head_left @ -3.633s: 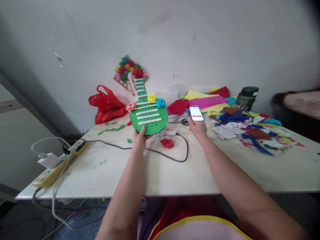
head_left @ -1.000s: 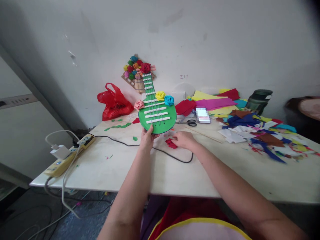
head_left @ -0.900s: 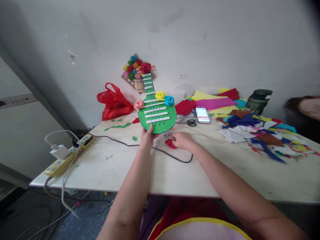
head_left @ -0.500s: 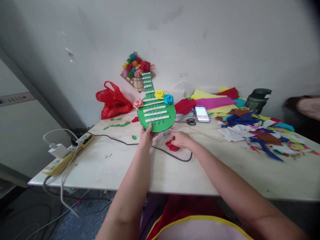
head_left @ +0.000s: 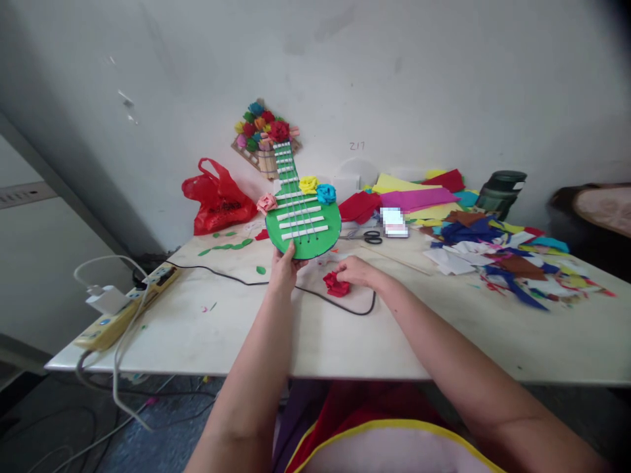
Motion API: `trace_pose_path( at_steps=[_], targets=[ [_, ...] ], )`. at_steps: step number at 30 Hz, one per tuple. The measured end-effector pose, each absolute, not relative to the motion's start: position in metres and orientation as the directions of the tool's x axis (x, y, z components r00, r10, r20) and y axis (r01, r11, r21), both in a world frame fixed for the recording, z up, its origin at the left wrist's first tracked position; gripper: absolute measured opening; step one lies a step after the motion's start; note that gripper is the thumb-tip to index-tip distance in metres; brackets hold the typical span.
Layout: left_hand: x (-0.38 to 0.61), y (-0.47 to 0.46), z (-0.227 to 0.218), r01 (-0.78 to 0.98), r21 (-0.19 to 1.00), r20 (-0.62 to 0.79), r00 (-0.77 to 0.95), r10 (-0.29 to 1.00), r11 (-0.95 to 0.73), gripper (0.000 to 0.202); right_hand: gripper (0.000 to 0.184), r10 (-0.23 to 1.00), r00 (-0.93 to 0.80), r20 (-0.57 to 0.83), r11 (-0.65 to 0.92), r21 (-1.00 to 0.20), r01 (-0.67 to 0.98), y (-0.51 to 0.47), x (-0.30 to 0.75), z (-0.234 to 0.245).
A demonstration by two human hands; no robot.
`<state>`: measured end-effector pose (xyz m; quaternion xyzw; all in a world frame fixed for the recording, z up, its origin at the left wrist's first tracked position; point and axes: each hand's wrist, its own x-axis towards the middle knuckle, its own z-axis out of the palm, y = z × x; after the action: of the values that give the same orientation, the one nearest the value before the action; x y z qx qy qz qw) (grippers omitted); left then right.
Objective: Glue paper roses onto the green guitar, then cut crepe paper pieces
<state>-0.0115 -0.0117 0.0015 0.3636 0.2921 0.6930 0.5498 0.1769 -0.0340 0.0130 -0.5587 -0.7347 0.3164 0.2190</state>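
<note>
My left hand (head_left: 286, 265) grips the bottom edge of a green toy lute (head_left: 318, 244), thumb on its front. The lute stands up at a slight tilt, with white strips across it and thin strings down its length. A pink paper flower (head_left: 267, 203), a yellow paper flower (head_left: 309, 184) and a blue paper flower (head_left: 326, 194) sit on its body, and a red one (head_left: 279, 130) on its head. Low over the table, my right hand (head_left: 355, 271) has its fingers closed on another red paper flower (head_left: 337, 285); the fingertips are partly hidden.
A black cable (head_left: 231, 277) runs across the table under my arms. Scissors (head_left: 373, 237), a phone (head_left: 394, 223) and a thin stick (head_left: 397, 261) lie beyond my right hand. Paper scraps (head_left: 517, 266) and a bottle (head_left: 501, 194) are at right. A power strip (head_left: 111, 332) and red bag (head_left: 224, 203) are left.
The whole view has shifted slightly, so things appear a little further left. Both hands keep their holds on the lute and the red flower.
</note>
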Motion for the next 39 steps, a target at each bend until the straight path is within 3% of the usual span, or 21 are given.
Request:
trace_pose_path(
  at_steps=[3,8,14,18,21,25,32,39],
  targets=[
    [-0.011,-0.012,0.002,-0.545,0.809,0.18,-0.129,0.975,-0.221,0.052,0.01,0.966,-0.259,-0.022,0.171,-0.697,0.696,-0.035,0.177,0.014],
    [-0.01,-0.013,0.003,-0.536,0.816,0.173,-0.131,0.976,-0.216,0.05,0.007,0.972,-0.232,-0.031,0.109,-0.816,0.568,-0.034,0.178,0.014],
    [-0.012,-0.011,0.002,-0.538,0.811,0.18,-0.144,0.973,-0.23,0.05,0.005,0.961,-0.266,-0.074,0.024,-0.937,0.349,-0.037,0.194,0.023],
    [-0.011,-0.011,0.001,-0.532,0.819,0.169,-0.138,0.976,-0.217,0.05,0.01,0.953,-0.3,0.045,0.068,-0.995,0.066,-0.034,0.21,0.031],
    [-0.01,-0.013,0.002,-0.511,0.834,0.173,-0.117,0.978,-0.209,0.05,0.013,0.985,-0.106,0.133,0.108,-0.971,-0.215,-0.03,0.214,0.035],
    [-0.008,-0.015,0.004,-0.484,0.849,0.192,-0.093,0.977,-0.213,0.05,0.02,0.988,0.121,0.1,0.144,-0.885,-0.442,-0.026,0.213,0.038],
    [-0.008,-0.015,0.001,-0.461,0.861,0.219,-0.042,0.975,-0.213,0.05,0.01,0.976,0.201,-0.087,0.044,-0.822,-0.568,-0.025,0.207,0.047],
    [-0.007,-0.016,0.001,-0.449,0.869,0.207,-0.051,0.977,-0.208,0.049,0.009,0.966,0.231,-0.117,0.053,-0.783,-0.62,-0.015,0.196,0.051]
  ],
)
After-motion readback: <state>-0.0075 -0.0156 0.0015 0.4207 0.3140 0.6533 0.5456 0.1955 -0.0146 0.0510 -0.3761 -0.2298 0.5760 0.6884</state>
